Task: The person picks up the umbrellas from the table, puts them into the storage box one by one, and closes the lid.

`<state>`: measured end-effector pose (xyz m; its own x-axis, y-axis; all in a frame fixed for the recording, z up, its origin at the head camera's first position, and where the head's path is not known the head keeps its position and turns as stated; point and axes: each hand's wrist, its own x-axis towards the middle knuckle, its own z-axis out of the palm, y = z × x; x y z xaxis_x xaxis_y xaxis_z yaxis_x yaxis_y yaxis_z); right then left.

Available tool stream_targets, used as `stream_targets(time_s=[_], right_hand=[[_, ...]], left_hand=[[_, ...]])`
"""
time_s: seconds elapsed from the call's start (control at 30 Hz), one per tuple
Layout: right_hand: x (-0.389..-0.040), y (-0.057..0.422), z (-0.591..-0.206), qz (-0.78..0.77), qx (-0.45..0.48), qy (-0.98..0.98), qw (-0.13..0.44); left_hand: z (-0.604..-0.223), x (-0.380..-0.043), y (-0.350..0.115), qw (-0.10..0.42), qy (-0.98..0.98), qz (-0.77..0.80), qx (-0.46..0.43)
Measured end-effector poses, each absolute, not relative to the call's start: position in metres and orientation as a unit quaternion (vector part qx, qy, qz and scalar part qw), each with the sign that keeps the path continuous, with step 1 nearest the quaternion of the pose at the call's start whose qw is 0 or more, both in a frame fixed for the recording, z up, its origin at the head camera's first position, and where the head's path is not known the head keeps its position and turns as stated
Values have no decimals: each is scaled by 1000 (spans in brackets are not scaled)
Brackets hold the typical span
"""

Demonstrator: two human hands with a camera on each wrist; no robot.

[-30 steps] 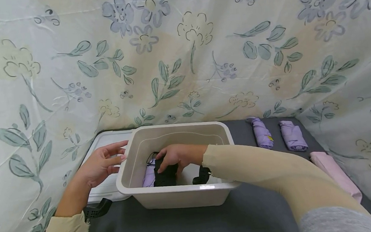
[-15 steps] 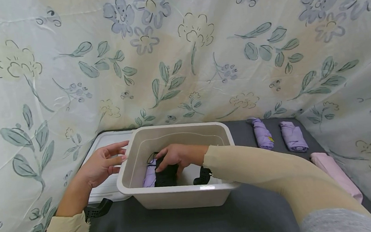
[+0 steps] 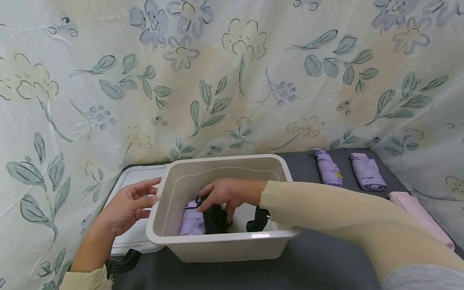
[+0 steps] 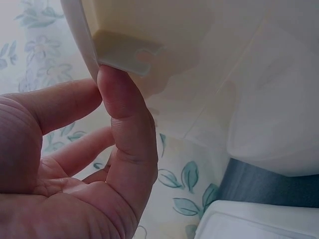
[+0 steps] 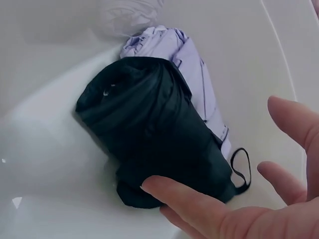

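Inside the beige plastic bin (image 3: 230, 246) lies a black rolled fabric bundle (image 5: 149, 124) with a thin cord loop at one end. Beside it rests a lilac fabric roll (image 5: 199, 89). My right hand (image 3: 230, 195) reaches into the bin with its fingers spread. In the right wrist view, one fingertip lies at the black bundle's lower side, and the other fingers stand apart from it. My left hand (image 3: 127, 208) touches the bin's left rim from outside, fingers gently bent. In the left wrist view, a fingertip of that hand meets the rim's underside.
A white lid (image 3: 134, 238) lies left of the bin. To the right on the dark grey tabletop (image 3: 244, 282) are two lilac rolls, a nearer one (image 3: 328, 168) and a farther one (image 3: 367, 171), plus a folded pink cloth (image 3: 420, 218). A floral curtain (image 3: 244, 93) hangs behind.
My right hand has loosened from the black bundle and shifted slightly right, fingers spreading. The bundle sits a little farther right, showing more of the lilac roll. My left hand stays at the rim.
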<state>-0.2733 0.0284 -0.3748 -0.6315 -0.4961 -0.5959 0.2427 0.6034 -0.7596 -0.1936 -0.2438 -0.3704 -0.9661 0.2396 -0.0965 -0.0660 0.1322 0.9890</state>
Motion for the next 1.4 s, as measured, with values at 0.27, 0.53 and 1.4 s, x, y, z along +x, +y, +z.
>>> stream_targets(time_s=[0.27,0.53,1.4], right_hand=[[-279,46,-361,-457,-82,769,439],[-280,61,-345,-469,-124,766,421],[-271,126,-310,-555,-203,715,373]], left_hand=[[-371,-194,-245,120,734,666,58],[-372,-196,-244,120,731,669,64],[-378,-194,-246,112,721,679,82]])
